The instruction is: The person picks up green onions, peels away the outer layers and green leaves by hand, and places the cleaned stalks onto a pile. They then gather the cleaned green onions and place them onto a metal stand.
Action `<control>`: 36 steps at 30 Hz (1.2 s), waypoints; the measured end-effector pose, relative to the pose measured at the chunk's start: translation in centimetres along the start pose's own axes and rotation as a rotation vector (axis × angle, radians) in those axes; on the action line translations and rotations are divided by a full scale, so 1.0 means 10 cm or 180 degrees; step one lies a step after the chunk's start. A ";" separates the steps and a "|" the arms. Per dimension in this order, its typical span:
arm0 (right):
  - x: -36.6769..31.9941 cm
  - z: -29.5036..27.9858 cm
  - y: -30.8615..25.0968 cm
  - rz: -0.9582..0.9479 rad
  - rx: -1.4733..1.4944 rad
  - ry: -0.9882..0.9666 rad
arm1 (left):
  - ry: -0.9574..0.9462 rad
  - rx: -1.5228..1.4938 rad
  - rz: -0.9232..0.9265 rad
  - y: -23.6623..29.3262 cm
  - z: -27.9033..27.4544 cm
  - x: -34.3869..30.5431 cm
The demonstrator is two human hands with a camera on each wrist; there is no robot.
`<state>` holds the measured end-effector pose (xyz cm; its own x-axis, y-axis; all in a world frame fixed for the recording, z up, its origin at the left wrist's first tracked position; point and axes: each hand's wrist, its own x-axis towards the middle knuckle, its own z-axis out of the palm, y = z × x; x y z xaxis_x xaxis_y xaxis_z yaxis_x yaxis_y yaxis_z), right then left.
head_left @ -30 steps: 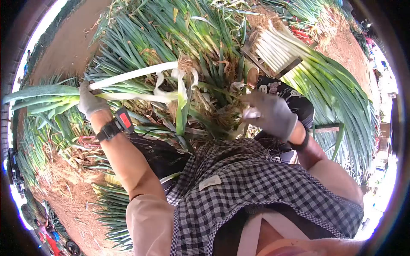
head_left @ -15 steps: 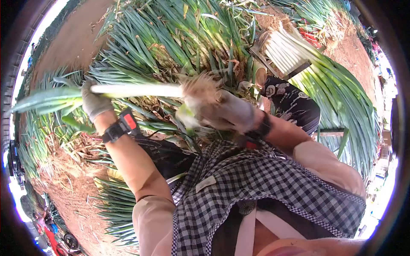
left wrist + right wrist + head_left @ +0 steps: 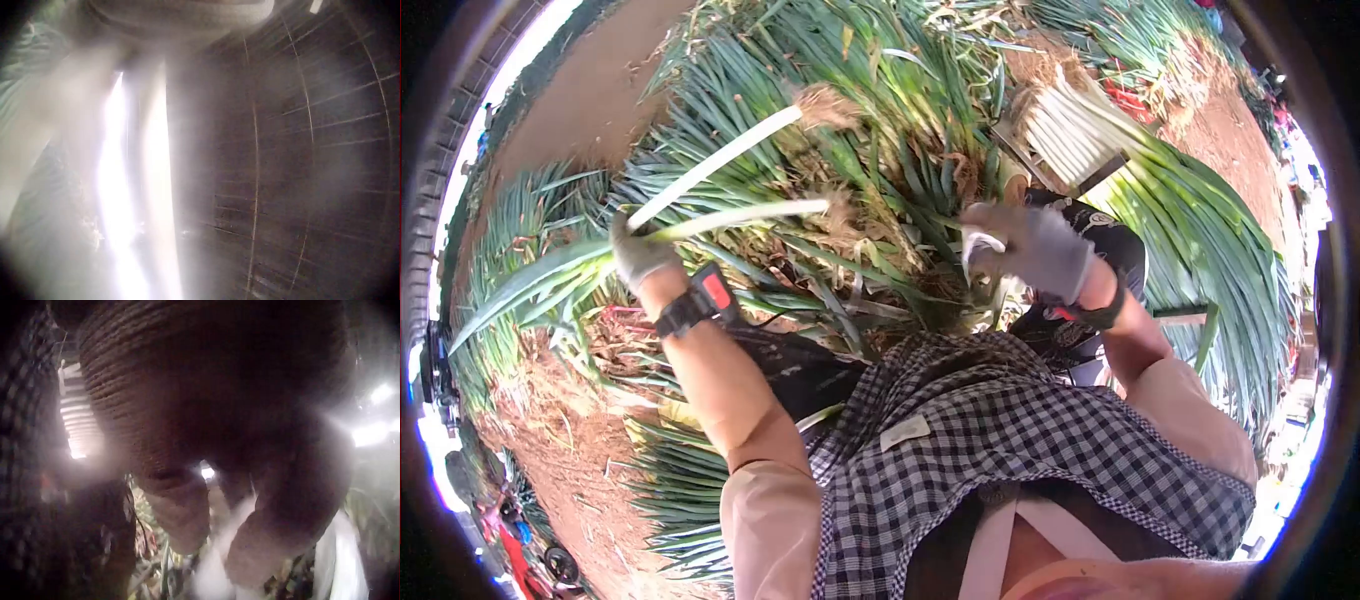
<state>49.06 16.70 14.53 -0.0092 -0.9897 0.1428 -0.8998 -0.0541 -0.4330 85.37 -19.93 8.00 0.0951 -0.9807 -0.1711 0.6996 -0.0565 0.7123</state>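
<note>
In the head view my gloved left hand [image 3: 640,258] grips two long green onions, one stalk [image 3: 718,165] angled up and the other stalk [image 3: 750,214] lower, their roots spread apart toward the heap. The green leaves [image 3: 535,285] trail out past that hand. My gloved right hand [image 3: 1032,250] is held off to the right, clear of both stalks, its fingers curled round a pale strip of leaf [image 3: 975,250]. The right wrist view shows this white strip [image 3: 215,565] between the fingers and thumb. In the left wrist view, the pale stalks [image 3: 159,181] are blurred.
A large heap of green onions [image 3: 750,60] lies ahead. At the right, cleaned white stalks [image 3: 1065,125] are lined up in a wooden frame [image 3: 1100,174]. Leaf scraps lie between the knees; another pile [image 3: 685,485] and bare soil [image 3: 565,440] are at lower left.
My right hand swung in to the root ends, then back right with a pale strip. The loose leaves hanging near the roots came off, and the two stalks now fan apart.
</note>
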 end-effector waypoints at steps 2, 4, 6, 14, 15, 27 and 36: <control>0.16 -0.41 -0.33 0.0503 0.0776 0.0448 | -0.0021 -0.0234 0.0209 -0.11 0.36 -0.24; 0.29 -0.44 -0.44 0.0145 0.0830 0.0724 | 0.0072 -0.0604 -0.0021 -0.20 0.72 -0.46; 0.46 -0.40 -0.53 -0.0115 0.0788 -0.0429 | -0.0367 -0.1068 -0.0491 -0.36 0.78 -0.28; 1.56 0.55 -0.25 -0.0383 0.3263 -0.0158 | -0.0907 -0.1310 -0.0719 -0.88 1.71 -1.11; 1.71 0.57 -0.29 -0.1094 0.4003 0.0281 | -0.0984 -0.1022 -0.0701 -0.95 1.79 -1.28; 1.69 -0.16 0.47 -0.0681 0.6826 0.1837 | -0.2525 0.2348 -0.0199 -1.03 2.11 -2.42; 1.44 -0.28 0.22 -0.1197 0.5634 0.0810 | -0.3217 0.2863 0.1808 -0.34 3.12 -2.46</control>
<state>45.75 2.74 18.09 -0.1493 -0.8605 0.4870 0.5960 -0.4714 -0.6501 58.60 -1.45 31.01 -0.5895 -0.6004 0.5404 0.0349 0.6495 0.7596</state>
